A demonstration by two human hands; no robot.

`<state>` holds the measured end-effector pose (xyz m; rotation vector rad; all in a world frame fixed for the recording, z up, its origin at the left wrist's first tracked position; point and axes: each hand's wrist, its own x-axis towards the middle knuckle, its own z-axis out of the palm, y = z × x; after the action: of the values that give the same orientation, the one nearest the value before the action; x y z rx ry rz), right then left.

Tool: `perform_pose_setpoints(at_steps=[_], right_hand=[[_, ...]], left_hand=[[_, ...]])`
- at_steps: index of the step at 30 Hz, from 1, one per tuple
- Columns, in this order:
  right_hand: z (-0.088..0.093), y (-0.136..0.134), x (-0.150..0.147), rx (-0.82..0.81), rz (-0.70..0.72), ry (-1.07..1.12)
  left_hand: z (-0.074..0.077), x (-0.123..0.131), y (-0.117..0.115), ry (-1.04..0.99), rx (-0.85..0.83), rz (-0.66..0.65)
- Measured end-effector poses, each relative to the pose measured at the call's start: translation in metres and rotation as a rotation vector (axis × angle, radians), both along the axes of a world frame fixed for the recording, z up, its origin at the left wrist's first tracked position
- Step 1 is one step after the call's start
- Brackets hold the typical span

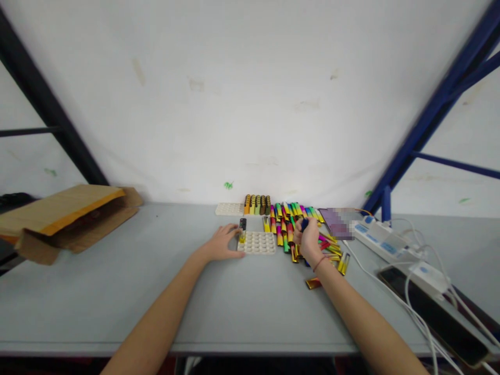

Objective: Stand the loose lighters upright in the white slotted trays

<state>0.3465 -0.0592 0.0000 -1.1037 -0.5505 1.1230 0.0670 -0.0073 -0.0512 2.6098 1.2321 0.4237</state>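
My left hand lies on the grey table with its fingers against the left edge of a white tray of round holes. One small yellow and black piece stands in that tray's far left corner, right by my fingertips. My right hand is closed around a small blue piece, held over a pile of several colourful, shiny little tubes. A red band sits on my right wrist.
A second white tray at the back carries a row of upright pieces. An open cardboard box lies at the left. A white power strip, cables and a dark phone occupy the right. Blue and black frame struts flank the white wall.
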Motion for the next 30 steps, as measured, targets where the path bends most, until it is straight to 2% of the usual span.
perform_pose_setpoints(at_steps=[3,5,9,13,19,23,30], right_hand=[[-0.007,0.000,-0.003,-0.007,0.044,-0.076],[-0.012,-0.003,-0.008,0.051,0.107,-0.189],[-0.012,-0.016,-0.024,0.315,0.259,-0.593],[-0.003,-0.027,-0.045,0.501,0.312,-0.928],[-0.012,-0.025,-0.070,0.512,0.401,-0.993],[-0.018,-0.024,-0.077,0.541,0.384,-1.215],[-0.014,-0.024,-0.082,0.583,0.344,-1.641]], left_hand=[[0.000,0.000,0.000,-0.012,-0.005,0.005],[0.001,0.000,-0.001,-0.022,-0.013,0.009],[0.001,0.000,-0.002,-0.037,-0.010,0.002],[0.000,0.001,-0.003,-0.022,-0.001,0.005],[-0.003,0.001,-0.002,-0.030,0.006,0.000],[-0.003,0.001,-0.002,-0.026,-0.011,-0.002],[-0.003,0.002,-0.003,-0.061,-0.016,0.002]])
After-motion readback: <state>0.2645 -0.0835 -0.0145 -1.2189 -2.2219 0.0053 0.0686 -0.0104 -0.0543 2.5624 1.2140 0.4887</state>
